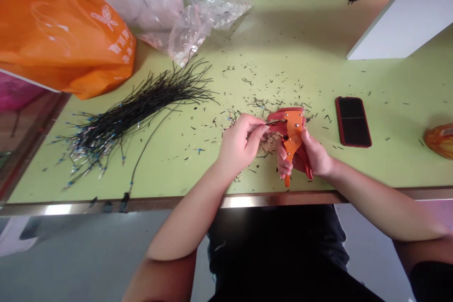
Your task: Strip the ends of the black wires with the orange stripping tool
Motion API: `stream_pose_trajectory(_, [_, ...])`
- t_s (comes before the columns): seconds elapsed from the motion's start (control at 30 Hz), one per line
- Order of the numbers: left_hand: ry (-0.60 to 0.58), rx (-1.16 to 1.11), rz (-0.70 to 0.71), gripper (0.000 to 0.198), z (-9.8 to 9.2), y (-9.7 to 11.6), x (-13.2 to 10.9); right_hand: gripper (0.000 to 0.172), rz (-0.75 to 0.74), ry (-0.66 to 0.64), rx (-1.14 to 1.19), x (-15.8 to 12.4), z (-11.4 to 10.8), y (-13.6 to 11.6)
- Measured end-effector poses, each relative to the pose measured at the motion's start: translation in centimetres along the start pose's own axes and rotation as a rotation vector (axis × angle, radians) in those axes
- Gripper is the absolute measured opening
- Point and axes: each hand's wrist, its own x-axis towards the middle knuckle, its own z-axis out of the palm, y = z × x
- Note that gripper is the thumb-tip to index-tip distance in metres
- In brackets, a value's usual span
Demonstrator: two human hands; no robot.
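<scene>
My right hand is wrapped round the handles of an orange and red wire stripper, held upright just above the green table. My left hand pinches a short black wire whose end sits in the stripper's jaws. Under the tool lies a small heap of stripped copper strands. A long bundle of black wires with blue and metal tips lies to the left of my left hand.
An orange plastic bag and clear plastic bags sit at the back left. A black phone in a red case lies right of my hands. A white box stands back right. Black insulation scraps litter the table.
</scene>
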Motion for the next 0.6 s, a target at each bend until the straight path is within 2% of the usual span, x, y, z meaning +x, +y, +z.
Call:
stream_pose_trajectory(0.23, [-0.007,0.022,0.004,0.009,-0.1,-0.1,-0.1,0.066,0.003,0.042,-0.058,-0.1,0.3,0.3])
stream_pose_trajectory(0.43, [-0.054,0.072,-0.043,0.011,-0.6,0.2,0.1,0.065,0.021,0.108,-0.161,0.0,0.1,0.9])
stream_pose_trajectory(0.6, [-0.112,0.079,-0.075,0.011,-0.9,0.1,0.2,0.064,-0.031,0.140,-0.220,0.1,0.4,1.2])
